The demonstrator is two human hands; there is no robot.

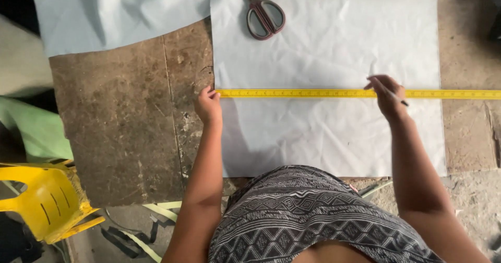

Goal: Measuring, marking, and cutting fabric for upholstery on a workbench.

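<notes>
A yellow measuring tape [313, 93] lies stretched flat across a pale sheet of fabric [334, 137] on a worn brown table [130, 117]. My left hand [209, 105] pins the tape's end at the fabric's left edge. My right hand [387, 95] rests on the tape farther right and grips a thin dark pen or marking stick [399, 99], its tip beside the tape.
Red-handled scissors [265, 15] lie on the fabric at the far edge. Another pale sheet [120, 12] covers the table's far left corner. A yellow plastic chair [44, 200] stands at the lower left, and scraps lie on the floor [135, 237] below.
</notes>
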